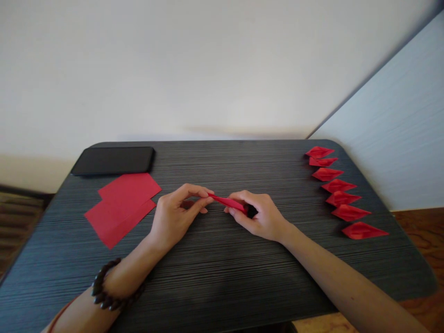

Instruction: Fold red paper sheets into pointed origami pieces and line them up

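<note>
Between my two hands, over the middle of the table, is a narrow folded piece of red paper (226, 201). The thumb and index finger of my left hand (180, 208) pinch its thin left tip. My right hand (255, 212) grips the wider right end between thumb and fingers, which hide part of it. The paper slants slightly down toward the right. Several folded red paper boats (348, 212) stand in a column on the table to the right of my right hand. Flat sheets of red paper (118, 215) lie overlapping to the left of my left hand.
A black phone (114, 160) lies at the table's back left corner, touching the red sheets. The dark wood-grain table (222, 286) has rounded corners and meets a white wall (208, 69) at the back. A pale panel (391, 129) stands beyond its right side.
</note>
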Motion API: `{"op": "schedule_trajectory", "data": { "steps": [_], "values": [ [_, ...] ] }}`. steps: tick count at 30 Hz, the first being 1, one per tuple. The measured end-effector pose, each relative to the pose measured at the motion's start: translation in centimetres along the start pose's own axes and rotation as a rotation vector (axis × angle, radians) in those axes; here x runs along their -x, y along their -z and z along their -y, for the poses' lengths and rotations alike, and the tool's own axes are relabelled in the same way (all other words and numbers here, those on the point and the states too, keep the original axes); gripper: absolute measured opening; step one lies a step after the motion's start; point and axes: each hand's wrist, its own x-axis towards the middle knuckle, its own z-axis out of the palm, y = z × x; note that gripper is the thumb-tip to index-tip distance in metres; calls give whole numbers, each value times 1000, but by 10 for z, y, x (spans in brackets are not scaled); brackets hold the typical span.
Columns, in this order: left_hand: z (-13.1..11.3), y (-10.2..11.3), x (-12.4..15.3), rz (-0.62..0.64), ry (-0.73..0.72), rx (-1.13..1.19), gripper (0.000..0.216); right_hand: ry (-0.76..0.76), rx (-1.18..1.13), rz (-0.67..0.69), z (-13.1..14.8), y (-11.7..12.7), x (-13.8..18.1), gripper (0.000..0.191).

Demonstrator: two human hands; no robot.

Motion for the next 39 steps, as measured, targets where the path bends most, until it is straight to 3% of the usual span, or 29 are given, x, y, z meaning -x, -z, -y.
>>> {"op": "schedule_trajectory", "data": {
  "steps": [7,24,29,34,39],
  "values": [
    [-1,0,1,-11,-32,-36,16,70,-15,-47,0,-1,-1,15],
    [3,2,4,-64,-164,-263,14,57,135,-192,-2,-6,-1,12],
    [2,4,3,-64,-286,-387,9,101,153,-184,-3,-7,-1,15],
    [2,5,1,6,-449,-355,8,179,142,-109,-4,-7,-2,21],
    [1,4,0,29,-340,-349,6,207,142,-139,-6,-7,-2,24]
  ]
}}
